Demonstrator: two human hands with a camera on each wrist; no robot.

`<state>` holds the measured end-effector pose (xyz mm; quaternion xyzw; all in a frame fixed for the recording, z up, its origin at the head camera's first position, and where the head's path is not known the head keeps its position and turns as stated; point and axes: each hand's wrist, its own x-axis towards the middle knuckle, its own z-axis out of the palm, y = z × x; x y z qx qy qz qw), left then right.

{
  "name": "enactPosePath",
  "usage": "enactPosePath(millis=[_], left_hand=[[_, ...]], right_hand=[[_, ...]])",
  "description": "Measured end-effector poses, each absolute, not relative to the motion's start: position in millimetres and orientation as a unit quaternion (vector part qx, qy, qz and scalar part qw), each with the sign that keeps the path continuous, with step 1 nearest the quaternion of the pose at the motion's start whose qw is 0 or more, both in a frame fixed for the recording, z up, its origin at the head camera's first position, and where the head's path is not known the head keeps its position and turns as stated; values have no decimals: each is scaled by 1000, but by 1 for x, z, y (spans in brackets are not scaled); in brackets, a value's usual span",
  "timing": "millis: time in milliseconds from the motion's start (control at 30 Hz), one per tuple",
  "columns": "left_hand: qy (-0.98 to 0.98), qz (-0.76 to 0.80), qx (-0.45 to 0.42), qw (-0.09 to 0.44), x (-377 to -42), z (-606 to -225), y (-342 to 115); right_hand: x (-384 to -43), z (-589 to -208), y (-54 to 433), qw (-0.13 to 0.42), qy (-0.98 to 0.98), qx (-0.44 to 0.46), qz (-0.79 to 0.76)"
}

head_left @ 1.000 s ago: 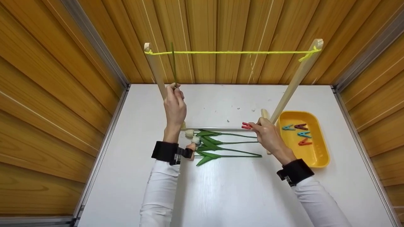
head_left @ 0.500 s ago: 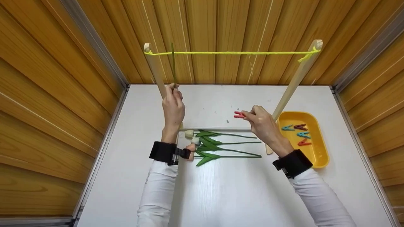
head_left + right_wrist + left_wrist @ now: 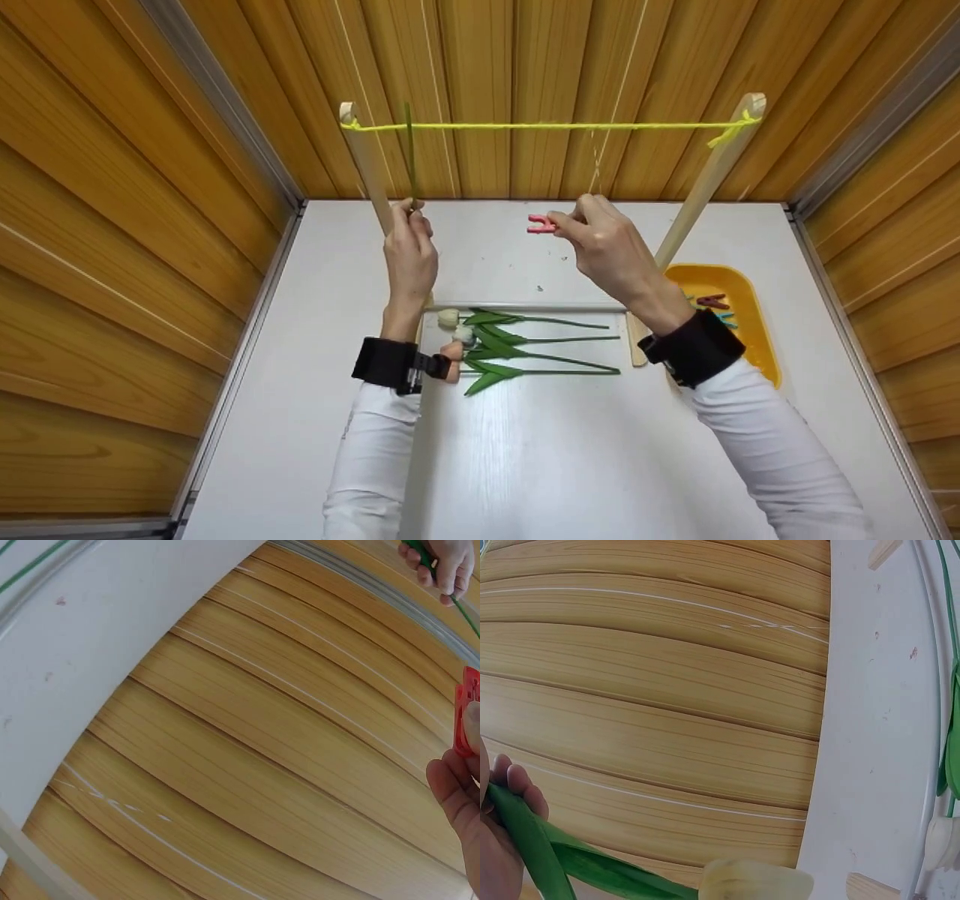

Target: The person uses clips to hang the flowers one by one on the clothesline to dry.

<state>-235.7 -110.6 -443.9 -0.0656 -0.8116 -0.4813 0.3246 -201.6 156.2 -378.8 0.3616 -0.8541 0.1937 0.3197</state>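
Note:
My left hand point(image 3: 411, 259) holds an artificial tulip point(image 3: 410, 154) upside down, its green stem pointing up and crossing the yellow string point(image 3: 540, 126) near the left post. In the left wrist view the fingers point(image 3: 521, 784) curl round the leaves, and the pale cream bloom point(image 3: 756, 881) hangs below the hand. A red clothespin point(image 3: 540, 224) is pinched in my right hand point(image 3: 611, 244), its forked end facing left towards the tulip. That hand is below the string, to the right of the left hand.
Wooden posts point(image 3: 694, 196) carry the string at both ends. Several tulips point(image 3: 555, 340) lie in a row on the white table point(image 3: 517, 465). At the right stands a yellow tray point(image 3: 742, 300) with clothespins, partly covered by the right forearm. Wood-patterned panels point(image 3: 480, 67) surround the table.
My right hand has moved up and left with the clothespin, from near the right post towards the string. The left hand has stayed almost still with the tulip.

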Motion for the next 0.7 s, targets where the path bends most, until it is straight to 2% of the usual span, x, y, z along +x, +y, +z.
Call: enactPosePath(millis=[367,700], left_hand=[[-815,-487,-55,310,-233,-443,-112],[-807,-501,-55,309,-232,-442,-107]], right_hand=[[-219,-316,105,341,-839,381,185],[-242,-279,63,295,-856,374,203]])
